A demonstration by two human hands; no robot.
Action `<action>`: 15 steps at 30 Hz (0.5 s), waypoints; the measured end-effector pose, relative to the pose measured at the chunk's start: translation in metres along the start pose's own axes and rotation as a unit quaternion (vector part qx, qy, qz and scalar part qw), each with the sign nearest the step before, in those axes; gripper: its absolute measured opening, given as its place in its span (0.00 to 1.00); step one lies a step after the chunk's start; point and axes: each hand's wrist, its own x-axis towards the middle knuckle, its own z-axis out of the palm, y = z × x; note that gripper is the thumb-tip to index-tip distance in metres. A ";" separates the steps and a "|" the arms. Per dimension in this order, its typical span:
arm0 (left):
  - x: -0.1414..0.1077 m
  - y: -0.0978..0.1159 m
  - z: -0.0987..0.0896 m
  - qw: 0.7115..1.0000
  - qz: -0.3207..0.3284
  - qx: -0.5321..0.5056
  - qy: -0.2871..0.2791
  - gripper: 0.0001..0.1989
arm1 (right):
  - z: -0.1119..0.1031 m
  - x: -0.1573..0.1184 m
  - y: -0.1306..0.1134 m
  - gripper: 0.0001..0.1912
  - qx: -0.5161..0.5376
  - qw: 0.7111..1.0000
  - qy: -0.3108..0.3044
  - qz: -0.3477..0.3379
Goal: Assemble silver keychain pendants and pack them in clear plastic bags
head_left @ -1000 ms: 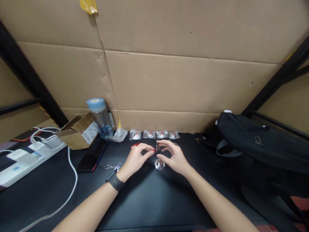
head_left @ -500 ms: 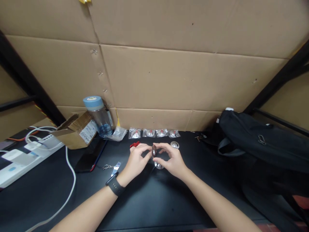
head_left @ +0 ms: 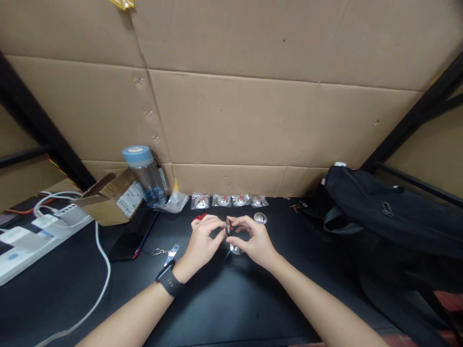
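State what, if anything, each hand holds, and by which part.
The right hand holds a dark, shiny, round metal disc by its rim, between thumb and fingertips. The left hand is close beside the disc; its grip cannot be told.

Loose disc: behind right grip
Bottle: left of left grip
Backpack: right of both
Packets: on bench, behind both

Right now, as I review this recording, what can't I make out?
All in the head view:
Thin dark-brown round disc at the fingertips: nearly edge-on, so its faces barely show.
Left hand: gripping or only touching the disc, too small to tell.
Shiny round metal piece: partly covered by the right hand.
Bright red bundle: partly behind the left hand.
White label on the brown cardboard box: print too small.
Black fabric bag: cut off by the right edge.
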 end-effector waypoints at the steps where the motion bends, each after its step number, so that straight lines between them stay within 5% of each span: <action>1: -0.001 0.000 0.000 1.000 -0.001 0.020 0.005 0.08 | -0.002 0.001 -0.001 0.16 -0.011 1.000 -0.006 0.004; 6: -0.003 0.000 0.001 0.996 0.029 0.078 0.012 0.08 | -0.013 0.004 -0.012 0.05 -0.123 0.991 -0.051 -0.030; 15: -0.002 0.000 0.002 0.996 0.041 0.078 -0.021 0.06 | -0.014 0.004 -0.007 0.04 -0.186 0.977 -0.066 -0.076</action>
